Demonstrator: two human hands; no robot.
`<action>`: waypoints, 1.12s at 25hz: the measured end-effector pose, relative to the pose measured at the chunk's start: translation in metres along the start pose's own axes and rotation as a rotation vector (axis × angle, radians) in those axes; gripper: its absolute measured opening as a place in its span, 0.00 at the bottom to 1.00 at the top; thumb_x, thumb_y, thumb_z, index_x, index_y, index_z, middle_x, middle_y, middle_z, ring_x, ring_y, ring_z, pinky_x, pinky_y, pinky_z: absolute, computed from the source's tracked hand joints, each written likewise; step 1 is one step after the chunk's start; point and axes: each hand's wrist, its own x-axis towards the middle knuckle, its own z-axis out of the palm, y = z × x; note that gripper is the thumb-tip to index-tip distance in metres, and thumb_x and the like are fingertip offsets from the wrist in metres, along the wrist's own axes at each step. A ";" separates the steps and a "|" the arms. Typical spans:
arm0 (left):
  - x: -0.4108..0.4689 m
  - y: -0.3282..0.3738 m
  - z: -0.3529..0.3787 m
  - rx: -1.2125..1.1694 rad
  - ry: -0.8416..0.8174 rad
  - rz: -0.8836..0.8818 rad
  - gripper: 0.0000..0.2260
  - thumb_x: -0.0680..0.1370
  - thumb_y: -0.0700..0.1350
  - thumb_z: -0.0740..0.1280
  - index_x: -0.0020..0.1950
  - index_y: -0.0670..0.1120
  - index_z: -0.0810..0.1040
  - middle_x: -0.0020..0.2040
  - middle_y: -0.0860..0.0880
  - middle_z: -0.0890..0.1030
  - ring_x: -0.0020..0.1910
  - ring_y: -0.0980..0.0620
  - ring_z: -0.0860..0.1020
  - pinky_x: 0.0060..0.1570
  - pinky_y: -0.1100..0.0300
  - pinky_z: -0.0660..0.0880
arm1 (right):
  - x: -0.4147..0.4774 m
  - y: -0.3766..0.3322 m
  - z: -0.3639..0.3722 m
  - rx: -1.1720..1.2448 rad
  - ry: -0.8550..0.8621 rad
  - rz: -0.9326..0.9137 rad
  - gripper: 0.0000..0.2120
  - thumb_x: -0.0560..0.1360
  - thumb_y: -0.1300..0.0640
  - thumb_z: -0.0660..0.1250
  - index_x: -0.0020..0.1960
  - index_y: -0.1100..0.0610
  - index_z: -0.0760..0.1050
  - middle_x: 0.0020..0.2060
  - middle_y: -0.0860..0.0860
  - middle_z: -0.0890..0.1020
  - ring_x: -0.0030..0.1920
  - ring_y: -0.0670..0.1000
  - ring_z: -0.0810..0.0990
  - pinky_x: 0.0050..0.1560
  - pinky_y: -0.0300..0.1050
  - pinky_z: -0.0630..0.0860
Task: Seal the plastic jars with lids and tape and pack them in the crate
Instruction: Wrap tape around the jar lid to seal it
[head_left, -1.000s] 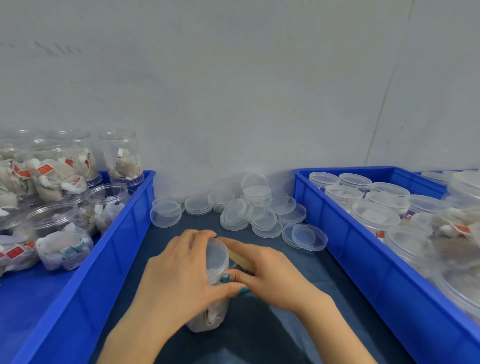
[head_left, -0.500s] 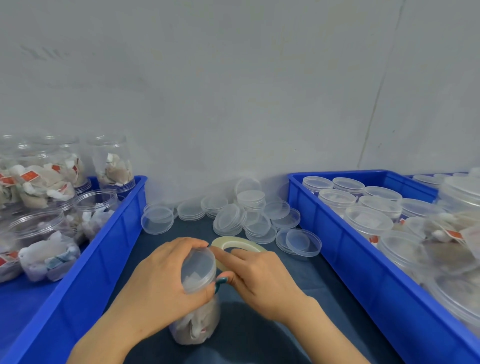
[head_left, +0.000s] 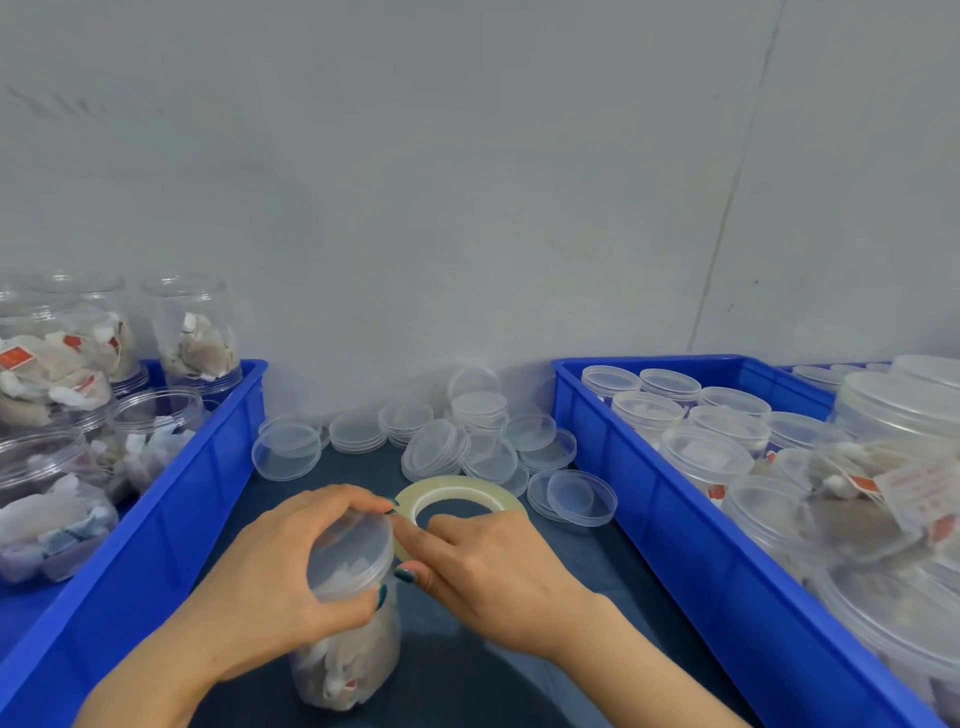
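A clear plastic jar (head_left: 348, 660) filled with white sachets is tilted toward me on the dark blue mat, a clear lid (head_left: 350, 551) on its top. My left hand (head_left: 270, 582) grips the jar around the lid rim. My right hand (head_left: 488, 566) holds a roll of clear tape (head_left: 462, 496) against the lid's right edge, thumb and fingers pinching at the rim. The roll's lower part is hidden behind my right hand.
Loose clear lids (head_left: 467, 431) lie piled at the back of the mat. A blue crate (head_left: 171, 499) on the left holds open filled jars. A blue crate (head_left: 691, 525) on the right holds several lidded jars. A grey wall stands behind.
The tape roll has come out from behind my right hand and now shows as a ring beside the lid. The jar has tilted more toward me.
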 end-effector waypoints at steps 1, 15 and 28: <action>0.000 -0.001 0.000 -0.009 -0.007 -0.001 0.30 0.60 0.62 0.71 0.62 0.71 0.69 0.59 0.70 0.75 0.58 0.68 0.74 0.50 0.65 0.73 | -0.001 0.000 0.001 -0.038 0.015 -0.017 0.23 0.83 0.47 0.50 0.65 0.55 0.78 0.32 0.48 0.75 0.26 0.51 0.72 0.22 0.44 0.64; 0.006 -0.004 -0.005 -0.011 -0.069 0.000 0.31 0.58 0.60 0.70 0.61 0.70 0.70 0.59 0.70 0.75 0.58 0.70 0.74 0.50 0.66 0.72 | -0.002 0.013 0.028 -0.211 0.223 -0.125 0.25 0.84 0.50 0.47 0.61 0.55 0.82 0.30 0.47 0.73 0.25 0.48 0.70 0.22 0.43 0.63; 0.014 0.005 0.017 0.112 0.004 -0.124 0.28 0.56 0.74 0.63 0.52 0.66 0.66 0.48 0.63 0.76 0.50 0.61 0.76 0.48 0.58 0.76 | -0.004 0.011 0.047 -0.250 0.287 0.021 0.20 0.84 0.50 0.50 0.63 0.52 0.79 0.31 0.46 0.72 0.27 0.47 0.70 0.23 0.42 0.63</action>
